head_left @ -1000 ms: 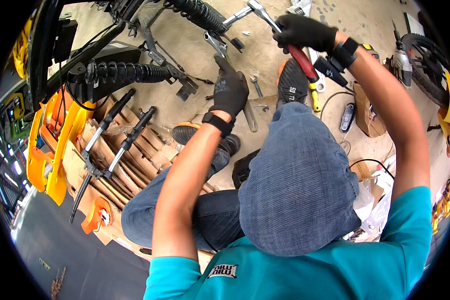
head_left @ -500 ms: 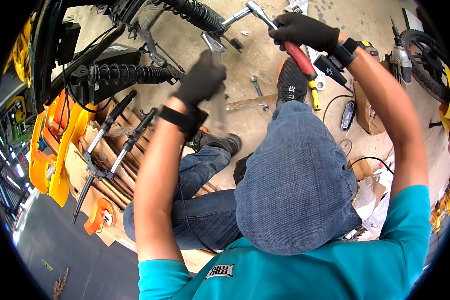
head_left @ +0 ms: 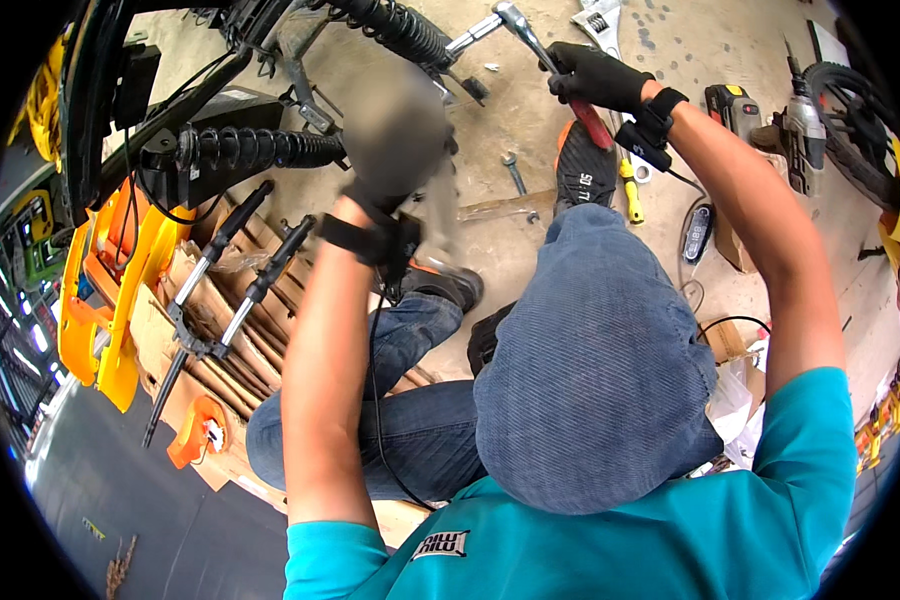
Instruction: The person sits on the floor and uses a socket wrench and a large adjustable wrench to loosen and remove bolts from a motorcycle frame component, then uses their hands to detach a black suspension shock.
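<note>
My right hand (head_left: 602, 80), in a black glove, is closed round the ratchet wrench (head_left: 522, 28) with its red handle. The ratchet's shiny extension (head_left: 473, 38) reaches left toward the lower end of a coil-spring shock absorber (head_left: 395, 32). My left hand (head_left: 395, 140), gloved too, is smeared by motion below that end. A blurred grey wrench handle (head_left: 436, 205) sticks out beneath it, seemingly in its grip; the wrench's head is lost in the blur. A second shock absorber (head_left: 255, 148) lies just left of this hand.
A loose spanner (head_left: 513, 172), a yellow screwdriver (head_left: 630, 190) and a large adjustable wrench (head_left: 602, 28) lie on the floor. Power tools (head_left: 800, 130) and a wheel (head_left: 855, 120) stand right. Fork tubes (head_left: 215, 260), flattened cardboard (head_left: 240, 345) and yellow panels (head_left: 120, 340) lie left.
My left hand has shifted slightly left and blurred, with the wrench's head no longer distinct. The right hand and red ratchet handle have swung a little, the ratchet head staying near its place.
</note>
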{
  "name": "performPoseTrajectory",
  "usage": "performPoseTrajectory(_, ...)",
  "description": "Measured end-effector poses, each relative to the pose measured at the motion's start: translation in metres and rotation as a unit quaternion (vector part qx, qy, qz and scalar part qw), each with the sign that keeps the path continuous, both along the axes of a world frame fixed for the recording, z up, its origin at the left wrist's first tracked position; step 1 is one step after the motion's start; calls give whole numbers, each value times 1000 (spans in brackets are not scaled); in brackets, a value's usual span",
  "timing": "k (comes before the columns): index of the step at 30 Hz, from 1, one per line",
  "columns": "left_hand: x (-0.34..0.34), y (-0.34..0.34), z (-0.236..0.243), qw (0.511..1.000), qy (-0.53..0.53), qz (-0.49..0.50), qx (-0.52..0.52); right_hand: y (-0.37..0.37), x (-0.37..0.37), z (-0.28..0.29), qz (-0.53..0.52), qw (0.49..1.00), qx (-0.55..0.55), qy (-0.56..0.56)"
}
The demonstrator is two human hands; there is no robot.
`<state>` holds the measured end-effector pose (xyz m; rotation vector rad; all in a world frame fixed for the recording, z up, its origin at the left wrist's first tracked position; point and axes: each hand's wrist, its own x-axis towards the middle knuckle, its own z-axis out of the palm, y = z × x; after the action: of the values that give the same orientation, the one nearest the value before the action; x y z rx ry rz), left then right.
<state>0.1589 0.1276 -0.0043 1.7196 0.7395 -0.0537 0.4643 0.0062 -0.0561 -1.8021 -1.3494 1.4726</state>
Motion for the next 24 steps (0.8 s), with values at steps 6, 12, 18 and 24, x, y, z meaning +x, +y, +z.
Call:
performPoseTrajectory(6,20,42,75,938,79,127,-314,0,4,8,-6,999,-20,48)
performPoseTrajectory(12,41,-47,29,963,241,-2,124,17,8,80,23,996,-65,65)
performPoseTrajectory(18,56,-105,-25,928,240,91,269,29,17,80,132,975,159,78)
performPoseTrajectory(24,49,-58,22,967,213,62,128,-4,6,12,27,999,-10,-20)
